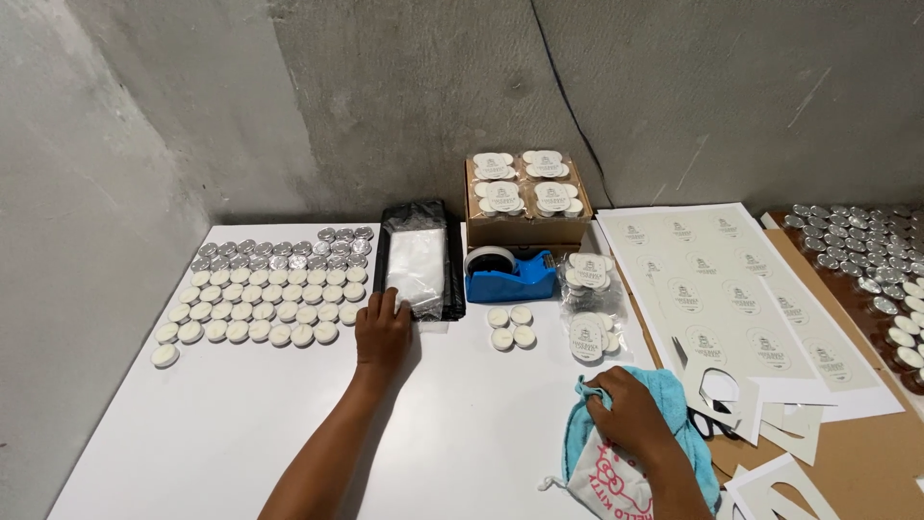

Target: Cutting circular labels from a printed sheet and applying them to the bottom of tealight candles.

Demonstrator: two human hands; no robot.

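My left hand [382, 329] rests on the white table, fingertips touching the near edge of a stack of clear plastic bags [416, 262] lying on black plastic. My right hand [630, 414] presses down on a light blue cloth pouch [674, 404] with a white printed panel, fingers pinching its upper left edge. Between my hands sits a small cluster of white tealight candles [510, 326]. A packed clear bag of tealights with round labels [589, 323] lies just above my right hand.
Rows of white and silver tealights [265, 289] cover the left of the table. A blue tape dispenser [510, 274] and a cardboard box of packed bags [527, 197] stand at the back. Label sheets [717, 289] and more tealights [866, 260] lie to the right.
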